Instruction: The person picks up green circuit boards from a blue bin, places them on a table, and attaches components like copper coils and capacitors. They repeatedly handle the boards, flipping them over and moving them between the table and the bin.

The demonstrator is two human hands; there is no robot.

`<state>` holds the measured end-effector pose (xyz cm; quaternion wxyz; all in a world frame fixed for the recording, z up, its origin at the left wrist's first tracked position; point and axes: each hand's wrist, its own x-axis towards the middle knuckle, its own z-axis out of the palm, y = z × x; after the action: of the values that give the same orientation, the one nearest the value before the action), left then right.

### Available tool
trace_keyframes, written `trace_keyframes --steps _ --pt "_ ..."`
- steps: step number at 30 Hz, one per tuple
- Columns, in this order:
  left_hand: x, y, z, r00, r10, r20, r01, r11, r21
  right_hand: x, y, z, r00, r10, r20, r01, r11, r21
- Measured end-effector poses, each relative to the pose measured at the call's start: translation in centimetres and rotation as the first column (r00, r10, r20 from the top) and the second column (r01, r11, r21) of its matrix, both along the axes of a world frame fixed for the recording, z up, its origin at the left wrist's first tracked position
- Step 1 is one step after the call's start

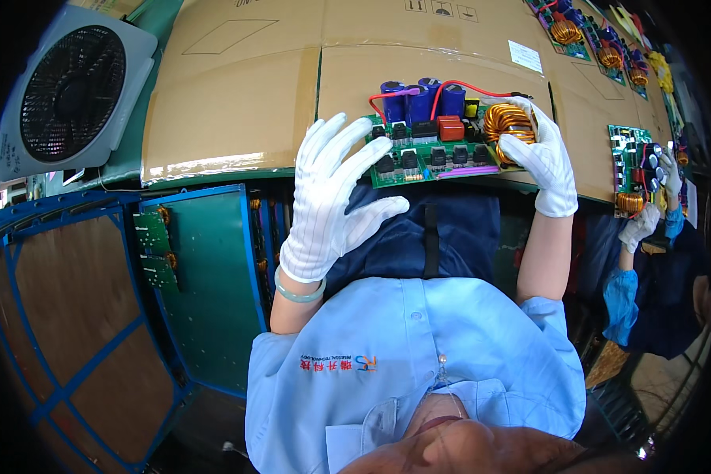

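A green circuit board (395,178) stands tilted at the near edge of the cardboard-covered bench. It carries blue cylindrical capacitors (419,104), a red block (451,128), several black parts and a copper-wound coil (507,126). Red wires arch over its top. My right hand (547,166), in a white glove, grips the board's right end, the thumb lying against the coil and the other fingers partly hidden behind it. My left hand (324,193), gloved too, is open with fingers spread. Its fingertips reach the board's left end; whether they touch it I cannot tell.
Flattened cardboard (237,103) covers the bench. A box fan (75,91) stands at the far left. Below it is a blue-framed rack (201,276) with boards. More circuit boards lie at the far right, where a co-worker's gloved hand (640,227) handles another board (628,162).
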<state>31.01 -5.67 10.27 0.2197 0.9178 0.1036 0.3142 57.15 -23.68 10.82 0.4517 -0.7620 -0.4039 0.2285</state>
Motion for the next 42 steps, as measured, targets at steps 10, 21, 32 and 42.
trace_keyframes --steps 10,21,32,42 --pt "0.0 0.1 0.2 0.999 0.011 -0.033 -0.009 0.997 0.074 -0.3 0.0 0.0 0.999 -0.008 0.033 0.008 1.0 -0.002" --pt "0.6 -0.1 -0.2 0.999 0.024 0.046 -0.028 0.997 0.075 0.2 0.1 0.5 0.998 -0.035 -0.059 0.034 0.999 -0.017" --pt "1.0 1.8 1.0 0.964 -0.102 0.247 0.11 0.994 -0.019 2.7 -0.7 -2.0 0.951 -0.119 -0.285 0.144 0.987 0.065" --pt "1.1 1.7 -0.6 0.91 -0.181 0.373 0.128 0.978 0.163 11.3 -0.9 -6.0 0.966 -0.226 -0.125 0.203 0.964 -0.172"
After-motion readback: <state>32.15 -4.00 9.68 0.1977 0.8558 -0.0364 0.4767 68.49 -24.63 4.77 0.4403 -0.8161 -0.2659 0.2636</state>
